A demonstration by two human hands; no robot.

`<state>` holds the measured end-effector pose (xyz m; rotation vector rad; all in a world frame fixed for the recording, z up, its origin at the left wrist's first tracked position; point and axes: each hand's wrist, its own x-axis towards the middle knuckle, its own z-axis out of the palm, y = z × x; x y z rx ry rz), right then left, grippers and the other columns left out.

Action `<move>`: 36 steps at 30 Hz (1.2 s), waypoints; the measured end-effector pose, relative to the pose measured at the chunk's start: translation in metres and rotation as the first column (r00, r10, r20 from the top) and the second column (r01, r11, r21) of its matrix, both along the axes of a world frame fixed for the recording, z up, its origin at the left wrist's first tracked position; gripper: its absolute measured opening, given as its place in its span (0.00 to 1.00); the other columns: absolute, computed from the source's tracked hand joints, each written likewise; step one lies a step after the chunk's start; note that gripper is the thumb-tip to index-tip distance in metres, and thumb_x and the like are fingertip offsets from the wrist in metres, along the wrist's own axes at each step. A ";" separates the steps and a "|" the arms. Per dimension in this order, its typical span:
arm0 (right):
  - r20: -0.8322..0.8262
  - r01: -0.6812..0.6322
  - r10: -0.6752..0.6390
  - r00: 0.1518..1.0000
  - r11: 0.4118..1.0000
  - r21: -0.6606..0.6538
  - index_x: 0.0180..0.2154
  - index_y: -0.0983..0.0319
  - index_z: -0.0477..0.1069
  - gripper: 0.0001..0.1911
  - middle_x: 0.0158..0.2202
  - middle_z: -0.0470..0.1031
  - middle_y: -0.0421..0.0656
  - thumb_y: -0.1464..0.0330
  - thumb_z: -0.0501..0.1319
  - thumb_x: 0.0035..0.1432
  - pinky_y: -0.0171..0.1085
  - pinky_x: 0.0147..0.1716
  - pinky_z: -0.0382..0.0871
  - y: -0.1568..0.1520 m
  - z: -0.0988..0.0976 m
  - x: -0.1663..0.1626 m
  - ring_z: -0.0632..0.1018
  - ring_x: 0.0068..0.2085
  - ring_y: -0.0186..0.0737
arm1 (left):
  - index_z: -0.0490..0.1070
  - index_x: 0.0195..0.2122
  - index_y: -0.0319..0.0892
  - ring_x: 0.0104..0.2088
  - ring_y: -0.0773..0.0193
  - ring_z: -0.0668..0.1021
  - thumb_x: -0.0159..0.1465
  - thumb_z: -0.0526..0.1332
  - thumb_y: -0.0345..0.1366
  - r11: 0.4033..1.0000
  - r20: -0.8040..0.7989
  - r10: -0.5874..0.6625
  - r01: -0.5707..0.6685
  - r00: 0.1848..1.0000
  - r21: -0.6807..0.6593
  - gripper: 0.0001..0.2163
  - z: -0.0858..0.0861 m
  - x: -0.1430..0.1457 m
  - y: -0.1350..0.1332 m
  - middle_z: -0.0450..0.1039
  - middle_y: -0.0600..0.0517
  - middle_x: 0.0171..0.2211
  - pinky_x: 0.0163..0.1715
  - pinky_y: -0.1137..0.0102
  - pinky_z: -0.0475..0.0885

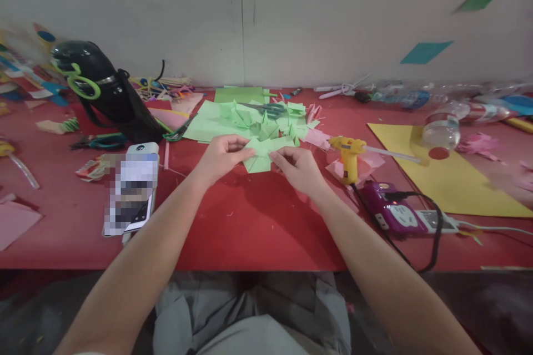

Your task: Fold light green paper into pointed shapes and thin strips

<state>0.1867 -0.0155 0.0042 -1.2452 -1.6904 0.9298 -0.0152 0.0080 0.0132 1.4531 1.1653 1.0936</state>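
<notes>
Left hand (220, 158): from where I stand, its grip is drawn into a pinch, thumb and fingers on the left edge of the green paper (259, 160).
Right hand (297, 167): its grip is pinched too, thumb and forefinger at the paper's right edge.
Green paper: held between the two hands, creased, over the near side of the folded green pieces (268, 128) on the red tabletop (258, 227). Uneven pulling could tear it or drag a crease crooked.
Folded green pieces: just beyond the fingers; a forward push of either hand could crush their points.
Scissors (272, 111): lying among the pieces, so a careless reach there could nick skin or paper.
Glue gun (348, 156): upright near the right hand, nozzle to the left, pink paper under it. I can't tell if it's hot; if so, a sideways brush could burn.
Black cord (437, 238): looped to the purple power block (387, 208). A snag by the right forearm could topple the gun.
Phone (133, 191): beside the left forearm, where an elbow swing might knock it.
</notes>
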 end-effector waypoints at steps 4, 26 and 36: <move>-0.003 -0.012 0.012 1.000 1.000 -0.011 0.23 0.62 0.69 0.21 0.20 0.68 0.39 0.54 0.59 0.60 0.35 0.25 0.57 0.001 -0.002 -0.001 0.65 0.23 0.32 | 0.79 0.35 0.41 0.35 0.59 0.81 0.46 0.76 0.40 0.999 -0.041 -0.028 0.027 0.999 -0.027 0.17 -0.005 -0.002 0.001 0.81 0.49 0.33 0.34 0.68 0.78; -0.077 0.074 -0.083 0.994 0.991 -0.109 0.16 0.60 0.56 0.30 0.16 0.55 0.34 0.48 0.69 0.48 0.35 0.21 0.48 0.000 -0.002 -0.007 0.55 0.22 0.29 | 0.79 0.33 0.41 0.32 0.59 0.81 0.44 0.77 0.39 0.997 -0.044 -0.022 0.019 0.999 -0.081 0.16 -0.002 0.001 0.000 0.81 0.50 0.30 0.33 0.67 0.77; -0.143 0.039 -0.063 0.988 0.986 -0.163 0.21 0.62 0.73 0.21 0.21 0.73 0.41 0.51 0.68 0.50 0.37 0.28 0.64 0.004 -0.006 -0.003 0.70 0.25 0.35 | 0.79 0.32 0.39 0.28 0.62 0.80 0.40 0.78 0.39 0.981 -0.003 0.055 -0.054 0.999 -0.185 0.19 0.001 -0.006 0.004 0.79 0.50 0.26 0.32 0.66 0.79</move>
